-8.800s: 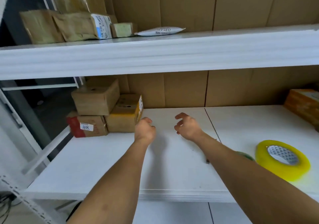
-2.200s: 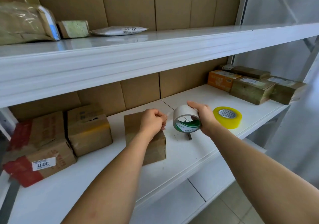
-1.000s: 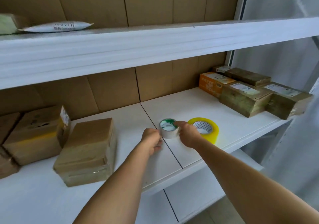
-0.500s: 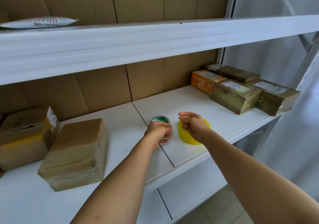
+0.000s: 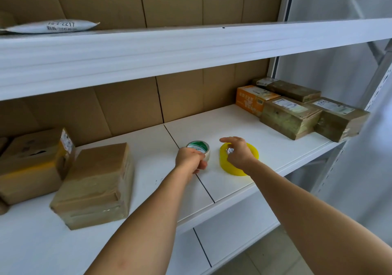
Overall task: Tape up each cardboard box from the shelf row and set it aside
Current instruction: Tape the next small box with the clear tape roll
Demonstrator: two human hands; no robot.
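The taped cardboard box (image 5: 93,186) lies flat on the white middle shelf (image 5: 275,145), left of centre and close to the front edge. It is plain brown, roughly rectangular, with glossy clear tape banding its front and right faces; the tape wrinkles at the lower front corner. The top face is bare of labels. Its left rear corner sits just beside a second cardboard box (image 5: 31,164), which shows a yellow tape band along its front and a white label on its right end.

To the right of the taped box, the left hand (image 5: 191,160) grips a white tape roll (image 5: 199,148) with a green-printed core; fingers curl round the near side of the roll, which rests flat on the shelf at the seam between two shelf panels. Just beside it, the right hand (image 5: 237,152) hovers over a yellow tape roll (image 5: 239,164) lying flat, fingers loosely bent with the forefinger extended; whether it touches the roll cannot be told, and it grasps nothing visibly.

At the right end of the shelf stands a group of parcels: an orange box (image 5: 252,99) at the back, and three brown labelled boxes (image 5: 290,118) touching one another. On the upper shelf (image 5: 191,50), at left, lies a white padded mailer (image 5: 53,26) with printed numerals. Brown cardboard sheets (image 5: 180,1) line the rear.
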